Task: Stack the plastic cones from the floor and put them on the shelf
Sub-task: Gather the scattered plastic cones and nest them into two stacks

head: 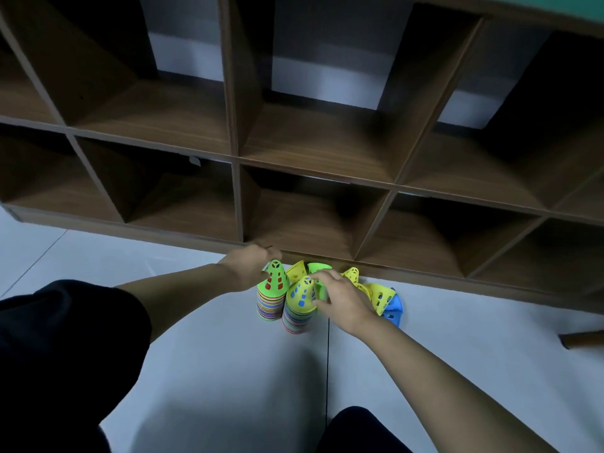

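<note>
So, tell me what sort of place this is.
Probably a storeroom or activity room, perhaps in a school or gym. A low wooden cubby shelf stands on a pale tiled floor, and two stacks of perforated plastic cones sit before it with loose cones alongside.

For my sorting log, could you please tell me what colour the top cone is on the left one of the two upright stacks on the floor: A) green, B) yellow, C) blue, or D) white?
A: the left stack is topped by a green cone with red showing through its holes, right beside the left hand; the yellow-topped stack stands to its right.
</note>
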